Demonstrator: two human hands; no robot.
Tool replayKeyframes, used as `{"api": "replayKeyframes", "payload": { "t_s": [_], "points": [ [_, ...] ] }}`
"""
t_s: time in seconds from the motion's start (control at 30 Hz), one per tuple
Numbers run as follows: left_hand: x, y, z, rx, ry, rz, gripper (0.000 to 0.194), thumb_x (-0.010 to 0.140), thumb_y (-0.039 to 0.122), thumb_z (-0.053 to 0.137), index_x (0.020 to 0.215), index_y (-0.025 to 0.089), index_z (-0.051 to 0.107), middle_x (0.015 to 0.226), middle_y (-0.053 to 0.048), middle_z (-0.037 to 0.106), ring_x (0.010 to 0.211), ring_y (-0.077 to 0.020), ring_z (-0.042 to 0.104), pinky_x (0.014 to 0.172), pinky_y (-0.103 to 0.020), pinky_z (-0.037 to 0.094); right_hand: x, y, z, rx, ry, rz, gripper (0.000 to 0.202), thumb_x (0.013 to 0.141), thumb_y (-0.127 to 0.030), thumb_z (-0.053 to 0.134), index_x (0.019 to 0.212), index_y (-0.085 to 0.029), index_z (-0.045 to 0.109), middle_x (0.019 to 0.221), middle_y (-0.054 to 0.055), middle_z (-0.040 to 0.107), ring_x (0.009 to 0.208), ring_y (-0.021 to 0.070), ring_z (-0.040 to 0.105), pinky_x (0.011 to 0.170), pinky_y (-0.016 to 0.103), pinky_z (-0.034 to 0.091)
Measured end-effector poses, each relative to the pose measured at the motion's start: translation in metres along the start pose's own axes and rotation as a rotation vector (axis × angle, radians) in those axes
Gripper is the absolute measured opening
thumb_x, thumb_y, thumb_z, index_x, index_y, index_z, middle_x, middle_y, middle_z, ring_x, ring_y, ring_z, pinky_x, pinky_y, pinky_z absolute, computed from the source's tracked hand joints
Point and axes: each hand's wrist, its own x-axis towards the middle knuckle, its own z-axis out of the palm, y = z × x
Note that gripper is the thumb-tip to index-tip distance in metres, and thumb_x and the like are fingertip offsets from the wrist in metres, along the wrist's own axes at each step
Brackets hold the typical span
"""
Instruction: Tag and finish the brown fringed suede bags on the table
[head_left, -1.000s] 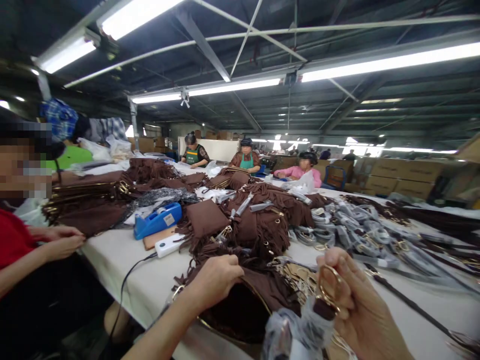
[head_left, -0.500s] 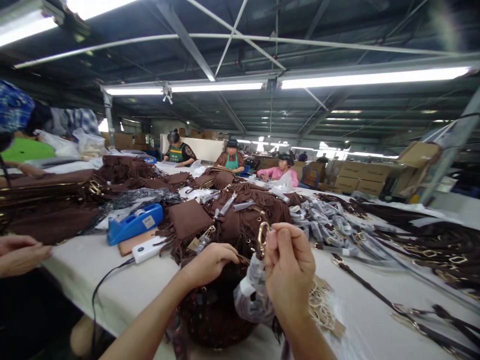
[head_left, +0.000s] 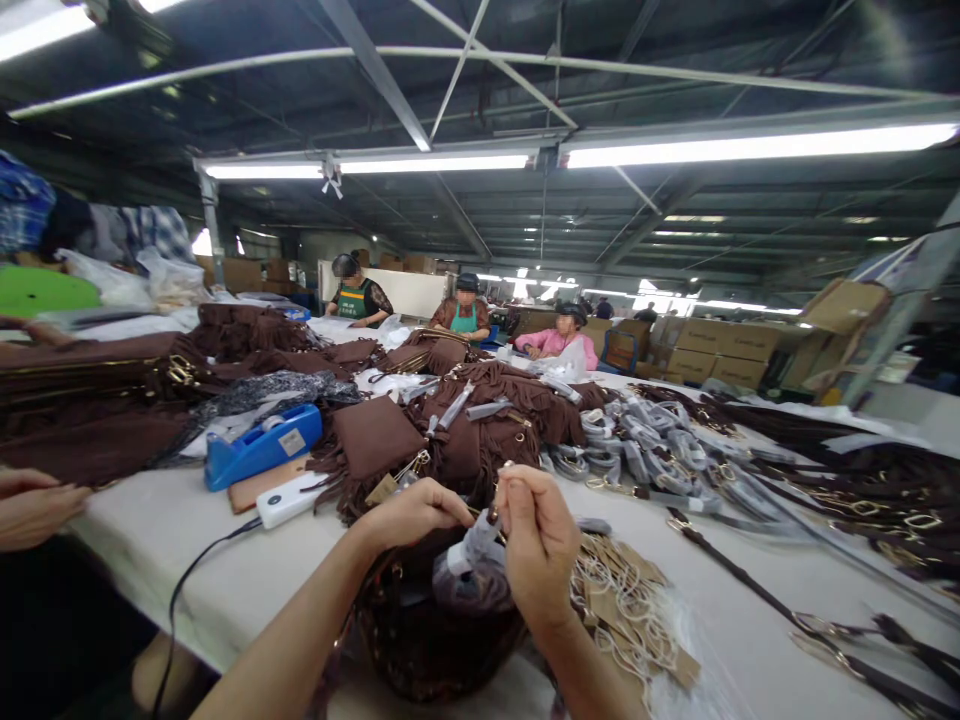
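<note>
A dark brown bag (head_left: pixel 442 665) stands at the table's front edge, below my hands. My left hand (head_left: pixel 418 515) has its fingers closed on the upper rim of the bag. Close beside it, my right hand (head_left: pixel 536 535) pinches the gold clasp (head_left: pixel 493 512) of a coiled strap. Grey-white plastic wraps this strap (head_left: pixel 471 582), which hangs in front of the bag's opening. The fingers partly hide the clasp, and I cannot tell whether it touches the bag.
Brown paper tags with white strings (head_left: pixel 626 610) lie at right. Behind are wrapped straps (head_left: pixel 637 445) and fringed brown pouches (head_left: pixel 375 440). A blue tape dispenser (head_left: pixel 262 445) and white corded device (head_left: pixel 291 500) sit left. Another person's hand (head_left: pixel 37 510) is far left; several people sit opposite.
My right hand has moved left, close to my left hand, bringing the clasp and wrapped strap over the bag. My left hand stays at the rim. More of the paper tags show.
</note>
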Motion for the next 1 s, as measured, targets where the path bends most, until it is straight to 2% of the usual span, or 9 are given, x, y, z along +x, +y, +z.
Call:
{"api": "replayKeyframes", "payload": {
  "t_s": [0.1,0.2,0.3,0.4,0.53,0.67,0.77,0.87,1.0],
  "points": [
    [0.000,-0.004,-0.005,-0.021,0.023,-0.042,0.028,0.069,0.022,0.058,0.086,0.017,0.080,0.089,-0.002,0.078,0.085,-0.0214,0.067,0.087,-0.031,0.049,-0.019,0.001,-0.013,-0.191,-0.340,-0.293,0.027,0.098,-0.021,0.039,0.094,-0.022,0.066,0.071,0.003,0.064,0.065,0.0165,0.059,0.063,0.029,0.048],
    [-0.001,-0.008,-0.008,-0.047,0.011,-0.073,0.028,0.066,0.021,0.059,0.084,0.019,0.080,0.086,-0.001,0.078,0.084,-0.0207,0.067,0.085,-0.029,0.050,-0.052,0.013,-0.022,-0.322,-0.790,-0.352,0.035,0.097,-0.018,0.035,0.076,-0.022,0.063,0.059,0.000,0.059,0.050,0.0128,0.048,0.047,0.025,0.034],
    [0.001,-0.013,-0.006,-0.075,-0.010,-0.097,0.029,0.064,0.020,0.059,0.083,0.020,0.080,0.086,0.000,0.078,0.084,-0.0203,0.067,0.085,-0.028,0.050,-0.077,0.027,-0.028,-0.344,-1.026,-0.262,0.032,0.093,-0.019,0.040,0.066,-0.022,0.057,0.055,-0.004,0.054,0.046,0.0098,0.039,0.042,0.024,0.023],
    [0.004,-0.016,-0.004,-0.082,-0.044,-0.114,0.030,0.063,0.019,0.058,0.084,0.020,0.080,0.087,0.000,0.078,0.085,-0.0202,0.068,0.085,-0.028,0.050,-0.085,0.032,-0.033,-0.234,-1.172,-0.009,0.018,0.082,-0.017,0.048,0.065,-0.021,0.053,0.054,-0.006,0.046,0.048,0.0088,0.038,0.043,0.020,0.023],
    [0.002,-0.012,-0.004,-0.038,-0.094,-0.097,0.034,0.065,0.015,0.055,0.089,0.019,0.079,0.094,0.000,0.078,0.091,-0.0200,0.068,0.089,-0.028,0.050,-0.080,0.023,-0.036,-0.159,-1.122,0.221,0.012,0.074,-0.014,0.049,0.065,-0.021,0.052,0.057,-0.006,0.043,0.052,0.0093,0.038,0.047,0.020,0.026],
    [-0.022,0.001,-0.007,0.072,-0.143,-0.058,0.057,0.057,0.004,0.051,0.106,0.022,0.075,0.110,0.001,0.073,0.106,-0.0221,0.063,0.098,-0.031,0.046,-0.074,0.014,-0.037,-0.159,-0.951,0.464,0.018,0.083,-0.023,0.048,0.066,-0.021,0.053,0.055,-0.005,0.045,0.053,0.0102,0.041,0.049,0.020,0.029],
    [-0.055,0.014,-0.006,0.286,-0.161,-0.033,0.079,0.054,-0.002,0.048,0.126,0.027,0.063,0.126,-0.001,0.065,0.117,-0.0238,0.057,0.105,-0.034,0.041,-0.070,0.015,-0.037,-0.034,-0.788,0.692,0.018,0.089,-0.030,0.045,0.087,-0.019,0.059,0.054,-0.006,0.046,0.050,0.0109,0.041,0.049,0.021,0.032],
    [-0.085,0.020,-0.004,0.494,-0.109,-0.063,0.091,0.056,-0.005,0.042,0.139,0.033,0.050,0.135,0.000,0.059,0.123,-0.0215,0.054,0.107,-0.034,0.039,-0.064,0.019,-0.033,0.016,-0.707,0.760,0.038,0.088,-0.031,0.047,0.120,-0.013,0.054,0.055,-0.007,0.047,0.051,0.0118,0.040,0.048,0.022,0.032],
    [-0.103,0.009,-0.007,0.471,0.022,-0.130,0.077,0.061,-0.004,0.037,0.124,0.031,0.064,0.122,0.002,0.067,0.114,-0.0177,0.059,0.103,-0.029,0.042,-0.056,0.020,-0.028,-0.020,-0.767,0.790,0.051,0.087,-0.030,0.046,0.133,-0.009,0.046,0.055,-0.009,0.046,0.051,0.0121,0.041,0.051,0.023,0.034]
  ]
}}
